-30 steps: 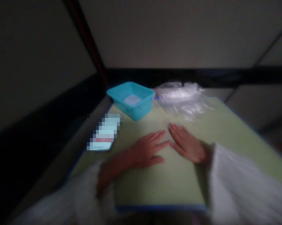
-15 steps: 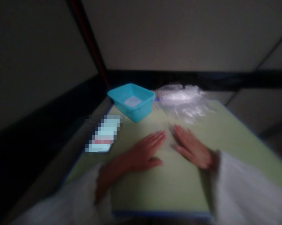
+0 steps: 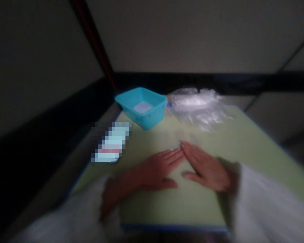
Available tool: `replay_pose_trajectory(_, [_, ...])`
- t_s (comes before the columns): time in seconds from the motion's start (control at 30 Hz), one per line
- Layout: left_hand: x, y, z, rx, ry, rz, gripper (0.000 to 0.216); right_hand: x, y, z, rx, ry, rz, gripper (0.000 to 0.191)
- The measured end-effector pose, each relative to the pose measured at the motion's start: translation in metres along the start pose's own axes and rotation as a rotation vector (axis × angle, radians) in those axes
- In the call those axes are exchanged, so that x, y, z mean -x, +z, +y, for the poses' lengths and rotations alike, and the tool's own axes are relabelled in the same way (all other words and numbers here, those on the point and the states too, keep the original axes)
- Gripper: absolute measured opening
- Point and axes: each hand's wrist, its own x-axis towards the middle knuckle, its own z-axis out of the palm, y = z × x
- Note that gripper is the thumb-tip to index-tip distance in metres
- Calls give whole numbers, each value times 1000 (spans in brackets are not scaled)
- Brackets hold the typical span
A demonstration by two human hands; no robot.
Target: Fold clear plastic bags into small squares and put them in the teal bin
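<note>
My left hand (image 3: 158,170) lies flat and open, palm down, on the pale green tabletop (image 3: 174,209). Its fingers point right, with the thumb apart. Opposite it, my right hand (image 3: 206,167) is also flat and open, its fingers angled up and left. The fingertips of both hands meet or nearly meet near the middle of the table. Neither holds anything that I can see. Just beyond the fingertips a faint, paler patch shows on the surface; the blur hides what it is.
A turquoise plastic basket (image 3: 154,116) with something white inside stands at the back left. Right of it lies a heap of clear plastic bags (image 3: 197,106). A blurred-out, phone-like flat object (image 3: 113,143) rests at the left edge. Walls rise behind and left.
Both hands have come slightly nearer to me, and the gap between their fingertips has closed. The basket, the plastic heap and the flat object stay in place.
</note>
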Motion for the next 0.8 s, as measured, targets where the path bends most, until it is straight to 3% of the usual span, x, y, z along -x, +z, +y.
replay_pose_trajectory(0.17, [3, 2, -1, 17, 3, 30, 84, 2, 0, 3, -39, 1, -1, 85])
replay_pose_trajectory(0.3, [15, 0, -12, 46, -10, 98, 88, 0, -17, 15, -177, -63, -27, 83])
replay_pose_trajectory(0.4, [24, -5, -24, -29, -9, 192, 66, -2, -37, 24, -231, -132, -48, 69])
replay_pose_trajectory(0.53, [28, -10, -33, -167, -13, 249, 50, -3, -55, 28, -132, -212, -85, 28])
replay_pose_trajectory(0.8, [23, -8, -34, -216, -65, 197, 37, -2, -56, 24, 142, -235, -119, 32])
